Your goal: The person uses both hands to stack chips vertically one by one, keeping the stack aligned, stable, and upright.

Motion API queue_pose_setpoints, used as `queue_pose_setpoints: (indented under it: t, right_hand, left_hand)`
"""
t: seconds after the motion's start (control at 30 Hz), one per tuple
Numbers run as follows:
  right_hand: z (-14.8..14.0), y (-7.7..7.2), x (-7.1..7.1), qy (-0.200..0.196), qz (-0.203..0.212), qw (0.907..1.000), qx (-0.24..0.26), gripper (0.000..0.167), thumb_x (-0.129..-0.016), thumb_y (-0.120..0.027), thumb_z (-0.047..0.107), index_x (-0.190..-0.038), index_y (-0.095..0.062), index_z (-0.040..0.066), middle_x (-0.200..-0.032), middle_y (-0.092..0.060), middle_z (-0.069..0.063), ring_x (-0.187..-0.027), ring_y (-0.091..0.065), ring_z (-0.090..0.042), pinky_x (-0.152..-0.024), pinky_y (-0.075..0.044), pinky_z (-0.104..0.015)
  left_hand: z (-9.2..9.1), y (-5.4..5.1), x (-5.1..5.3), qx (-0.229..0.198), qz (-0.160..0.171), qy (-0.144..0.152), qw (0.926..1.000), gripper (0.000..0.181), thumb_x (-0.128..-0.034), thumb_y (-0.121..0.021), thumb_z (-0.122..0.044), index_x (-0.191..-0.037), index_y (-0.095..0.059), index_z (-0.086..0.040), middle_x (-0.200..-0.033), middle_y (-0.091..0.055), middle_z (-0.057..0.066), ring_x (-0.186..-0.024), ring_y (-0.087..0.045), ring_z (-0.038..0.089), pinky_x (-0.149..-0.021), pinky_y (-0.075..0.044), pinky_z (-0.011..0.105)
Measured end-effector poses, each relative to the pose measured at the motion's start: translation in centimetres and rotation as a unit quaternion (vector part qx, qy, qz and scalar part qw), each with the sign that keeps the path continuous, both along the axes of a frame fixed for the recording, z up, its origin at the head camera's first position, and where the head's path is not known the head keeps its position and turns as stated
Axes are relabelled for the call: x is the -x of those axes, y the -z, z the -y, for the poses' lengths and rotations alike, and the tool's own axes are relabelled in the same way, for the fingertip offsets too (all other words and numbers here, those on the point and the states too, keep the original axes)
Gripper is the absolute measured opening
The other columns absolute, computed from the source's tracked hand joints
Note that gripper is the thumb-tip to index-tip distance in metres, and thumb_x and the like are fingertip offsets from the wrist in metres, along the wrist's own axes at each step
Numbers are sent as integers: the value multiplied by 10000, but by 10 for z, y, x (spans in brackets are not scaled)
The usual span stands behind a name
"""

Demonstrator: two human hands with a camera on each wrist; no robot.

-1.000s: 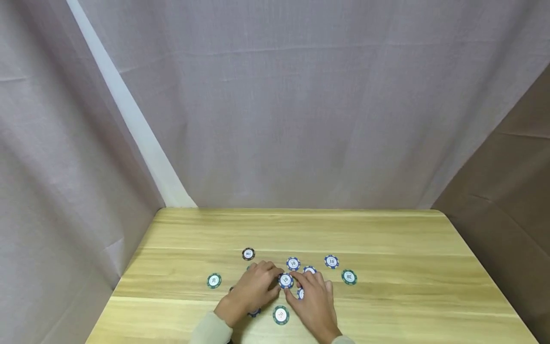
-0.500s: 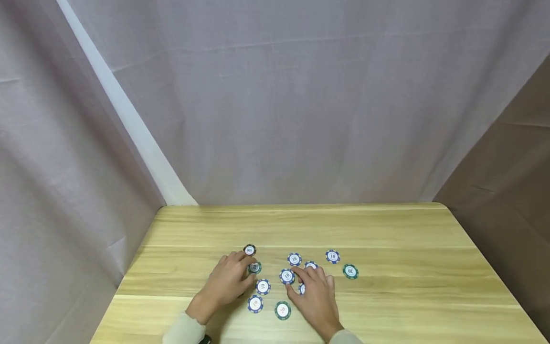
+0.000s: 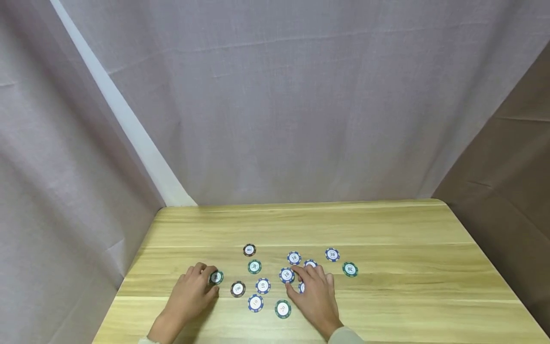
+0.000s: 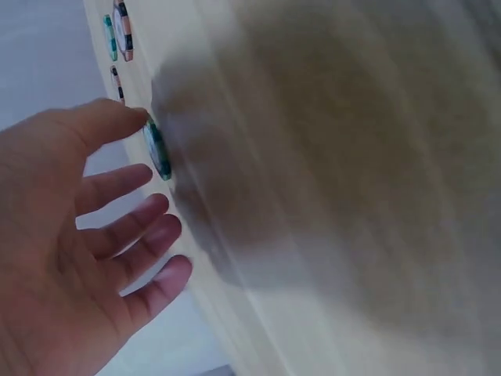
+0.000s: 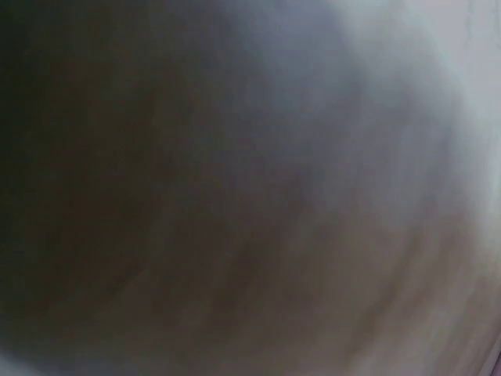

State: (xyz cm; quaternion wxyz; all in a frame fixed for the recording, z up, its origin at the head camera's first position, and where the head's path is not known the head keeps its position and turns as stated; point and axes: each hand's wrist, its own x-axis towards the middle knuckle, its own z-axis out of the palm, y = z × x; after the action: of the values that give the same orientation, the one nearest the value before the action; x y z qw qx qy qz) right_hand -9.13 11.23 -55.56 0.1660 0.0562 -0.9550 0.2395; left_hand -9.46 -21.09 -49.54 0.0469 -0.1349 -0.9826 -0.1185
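In the head view my left hand [image 3: 192,292] is at a green poker chip [image 3: 216,277] lying on the wooden table [image 3: 386,315]. Its index finger is at the chip's far side and its thumb at the near side. In the left wrist view, the thumb tip meets the edge of that green poker chip [image 4: 157,149], and the other fingers are spread loosely. My right hand [image 3: 315,296] pinches a blue 10 poker chip [image 3: 286,275] by its right edge between thumb and index finger. Blurred dark surfaces fill the right wrist view.
Flat between the hands lie a black 100 chip [image 3: 238,288], a green 20 chip [image 3: 254,266] and other blue and green chips. The right hand partly covers a blue chip [image 3: 301,287]. A grey curtain [image 3: 301,119] hangs behind the table.
My left hand has left the blue 10 chip and moved left over the chips to the green one at the far left. The right hand has stayed at the blue 10 chip.
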Motion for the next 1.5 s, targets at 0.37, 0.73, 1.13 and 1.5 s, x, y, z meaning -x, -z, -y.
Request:
queue_pose_setpoints:
  t: [0.37, 0.73, 1.13, 1.5]
  right_hand:
    - [1, 0, 1, 1, -2, 10000, -17, 464, -842, -804, 486, -1246, -759, 263, -833, -463, 182, -869, -392, -76, -780, -256, -334]
    - [0, 1, -1, 29, -182, 9998, -60, 459, -829, -817, 482, -1230, -767, 264, -818, -452, 199, -857, -394, -61, -768, -257, -319]
    - [4, -5, 0, -32, 64, 9999, -88, 463, -862, -778, 505, -1263, -750, 277, -837, -474, 184, -890, -414, -78, -790, -274, -343]
    - [6, -6, -1, 2, 173, 9997, -155, 472, -868, -772, 515, -1274, -746, 277, -845, -482, 175, -886, -409, -85, -794, -273, -343]
  left_hand:
    - [2, 5, 2, -302, 59, 35, 9995, 352, -893, -827, -99, -1228, -724, -70, -1142, -688, 54, -1014, -666, 254, -778, -624, 432]
    - [-2, 8, 10, 819, -522, 306, 9948, 257, -827, -739, -202, -997, -661, -26, -851, -549, 6, -758, -560, 136, -595, -550, 291]
    - [-5, 0, 15, 93, 277, -448, 9986, 364, -768, -729, -268, -970, -577, -6, -861, -527, 71, -695, -534, 193, -595, -562, 410]
    - [-27, -5, 20, -345, 12, 13, 9994, 417, -798, -717, -247, -1156, -682, -36, -976, -584, 51, -746, -539, 147, -649, -559, 367]
